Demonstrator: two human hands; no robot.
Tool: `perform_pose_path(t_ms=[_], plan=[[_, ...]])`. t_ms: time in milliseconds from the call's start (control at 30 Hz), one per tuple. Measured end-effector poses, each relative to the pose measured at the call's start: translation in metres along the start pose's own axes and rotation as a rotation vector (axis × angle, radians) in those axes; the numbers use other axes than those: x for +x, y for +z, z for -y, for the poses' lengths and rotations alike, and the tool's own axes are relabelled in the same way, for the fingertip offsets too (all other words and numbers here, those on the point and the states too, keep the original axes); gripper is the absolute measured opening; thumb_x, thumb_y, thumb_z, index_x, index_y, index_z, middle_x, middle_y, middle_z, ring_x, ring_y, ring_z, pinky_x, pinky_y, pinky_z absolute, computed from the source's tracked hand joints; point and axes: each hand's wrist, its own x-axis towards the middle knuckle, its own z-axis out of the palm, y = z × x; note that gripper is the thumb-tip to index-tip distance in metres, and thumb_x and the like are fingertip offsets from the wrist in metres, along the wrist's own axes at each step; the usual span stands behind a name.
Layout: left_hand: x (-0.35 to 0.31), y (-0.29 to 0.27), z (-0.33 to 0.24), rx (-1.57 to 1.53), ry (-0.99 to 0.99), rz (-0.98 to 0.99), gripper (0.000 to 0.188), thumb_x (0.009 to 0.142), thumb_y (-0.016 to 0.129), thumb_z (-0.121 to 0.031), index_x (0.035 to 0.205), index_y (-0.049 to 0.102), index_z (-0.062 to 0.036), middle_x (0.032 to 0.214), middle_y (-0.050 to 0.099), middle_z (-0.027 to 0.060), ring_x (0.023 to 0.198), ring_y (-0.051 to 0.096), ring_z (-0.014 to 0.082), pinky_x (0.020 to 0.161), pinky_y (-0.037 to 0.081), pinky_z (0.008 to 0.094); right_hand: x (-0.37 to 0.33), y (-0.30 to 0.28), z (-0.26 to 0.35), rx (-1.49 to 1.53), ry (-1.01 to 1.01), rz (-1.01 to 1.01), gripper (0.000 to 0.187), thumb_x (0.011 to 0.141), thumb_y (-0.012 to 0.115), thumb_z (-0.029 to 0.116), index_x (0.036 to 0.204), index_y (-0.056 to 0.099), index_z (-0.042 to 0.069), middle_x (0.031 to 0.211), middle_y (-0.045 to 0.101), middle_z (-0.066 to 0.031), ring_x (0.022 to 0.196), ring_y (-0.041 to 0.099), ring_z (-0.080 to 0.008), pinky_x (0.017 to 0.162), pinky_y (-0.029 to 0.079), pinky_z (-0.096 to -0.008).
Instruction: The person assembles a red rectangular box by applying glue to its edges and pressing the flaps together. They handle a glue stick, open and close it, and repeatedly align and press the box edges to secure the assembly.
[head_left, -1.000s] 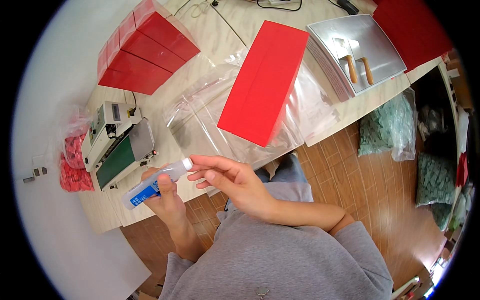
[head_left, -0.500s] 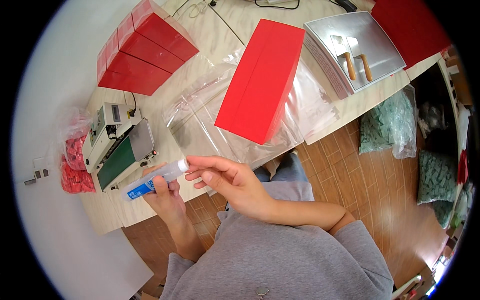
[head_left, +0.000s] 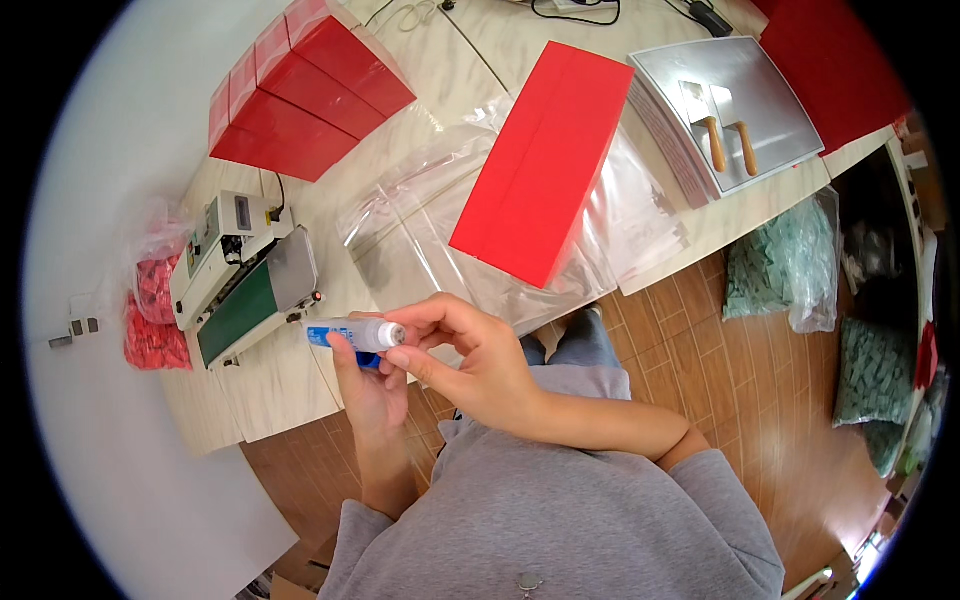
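Note:
My left hand (head_left: pixel 378 395) is closed around a small clear plastic bottle (head_left: pixel 352 332) with a blue and white label, thumb along its side. The bottle lies almost level, its white-rimmed cap end (head_left: pixel 394 335) pointing right. My right hand (head_left: pixel 480 365) has its thumb and forefinger pinched about that end. Beyond my hands, a long red box (head_left: pixel 545 165) rests on clear plastic sheets or bags (head_left: pixel 400 225) on the pale marbled table (head_left: pixel 300 370).
At the left stands a sealing-type machine (head_left: pixel 245 275) with a green belt, beside bags of red pieces (head_left: pixel 155 320). Wrapped red boxes (head_left: pixel 310 95) sit at the back left. Two wooden-handled scrapers (head_left: pixel 716 145) lie on a metal-topped stack (head_left: pixel 775 100). Bags of green pieces (head_left: pixel 770 265) are at the right.
The bottle has turned so its cap end faces me more, and both hands have shifted slightly. My right fingers have closed in around the cap end. The view has moved slightly.

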Motion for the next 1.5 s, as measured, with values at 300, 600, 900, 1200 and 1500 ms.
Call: perform_pose_path(t_ms=[300,600,900,1200,1500], plan=[[0.001,-0.003,0.002,-0.070,-0.028,0.113,0.050,0.091,0.048,-0.053,0.098,0.053,-0.0035,0.075,0.054,0.0007,0.055,0.044,0.0052,0.044,0.033,0.0180,-0.002,-0.001,0.000,-0.036,-0.043,-0.025,0.022,0.086,0.062,0.003,0.107,0.058,-0.003,0.101,0.062,-0.0092,0.086,0.063,-0.0130,0.079,0.050,-0.0258],[0.001,0.001,-0.005,0.155,0.270,0.103,0.050,0.085,0.061,-0.047,0.096,0.054,0.0011,0.069,0.050,0.0008,0.051,0.040,0.0046,0.040,0.026,0.0169,0.001,-0.004,0.005,-0.276,-0.165,-0.145,0.013,0.083,0.064,0.003,0.094,0.062,-0.004,0.085,0.066,-0.0117,0.077,0.066,-0.0168,0.067,0.052,-0.0259],[-0.001,0.008,-0.013,0.113,0.098,0.110,0.050,0.084,0.063,-0.046,0.096,0.054,0.0019,0.067,0.051,0.0013,0.050,0.039,0.0035,0.040,0.026,0.0167,0.006,-0.018,0.003,-0.458,-0.375,-0.024,0.017,0.083,0.065,0.003,0.099,0.061,-0.001,0.087,0.065,-0.0100,0.073,0.063,-0.0128,0.066,0.050,-0.0233],[-0.003,0.017,-0.004,0.217,0.276,0.199,0.056,0.080,0.068,-0.045,0.108,0.051,-0.0001,0.072,0.049,-0.0011,0.053,0.039,0.0029,0.042,0.027,0.0166,0.002,-0.019,0.008,-0.143,0.072,-0.019,0.026,0.084,0.066,0.008,0.107,0.057,0.000,0.085,0.060,-0.0048,0.071,0.057,-0.0082,0.063,0.048,-0.0228],[0.000,0.006,0.002,0.018,0.160,0.145,0.056,0.082,0.068,-0.040,0.117,0.051,-0.0001,0.070,0.048,-0.0037,0.052,0.037,0.0024,0.043,0.026,0.0173,0.003,-0.011,0.000,-0.184,-0.106,-0.098,0.033,0.088,0.059,0.005,0.120,0.053,-0.001,0.095,0.062,-0.0090,0.083,0.061,-0.0123,0.074,0.050,-0.0246]])
